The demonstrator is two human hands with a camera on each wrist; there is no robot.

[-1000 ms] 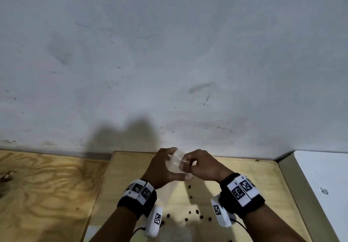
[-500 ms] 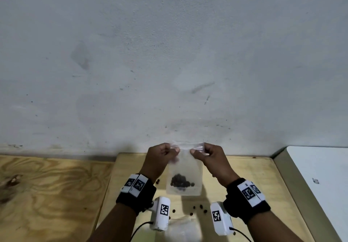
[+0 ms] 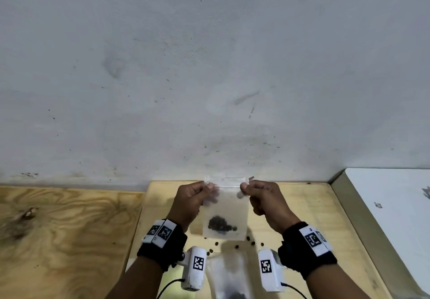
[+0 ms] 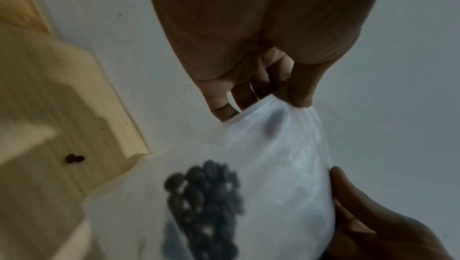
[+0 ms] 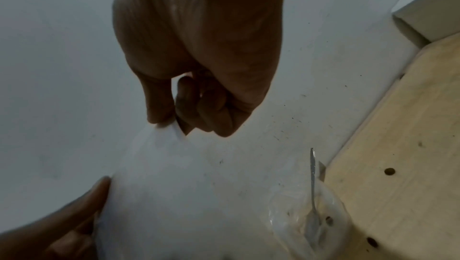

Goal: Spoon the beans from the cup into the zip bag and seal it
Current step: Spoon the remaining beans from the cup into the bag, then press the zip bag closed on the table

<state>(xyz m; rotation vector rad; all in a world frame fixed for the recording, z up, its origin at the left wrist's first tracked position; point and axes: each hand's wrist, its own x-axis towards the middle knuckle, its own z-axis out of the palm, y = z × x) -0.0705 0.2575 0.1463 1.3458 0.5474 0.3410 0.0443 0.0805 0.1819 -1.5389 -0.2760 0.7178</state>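
A clear zip bag hangs upright above the pale wooden board, with a dark heap of beans at its bottom. My left hand pinches the bag's top left corner and my right hand pinches its top right corner, stretching the zip strip between them. In the left wrist view the bag and beans fill the lower half. In the right wrist view a clear plastic cup stands below the bag, holding a metal spoon.
Several loose beans lie scattered on the board under the bag. A grey wall rises directly behind. A darker plywood surface lies to the left and a white surface to the right.
The hands, bunched together on the bag's top a second ago, moved apart to its two corners. The bag now hangs flat with the beans settled at its bottom.
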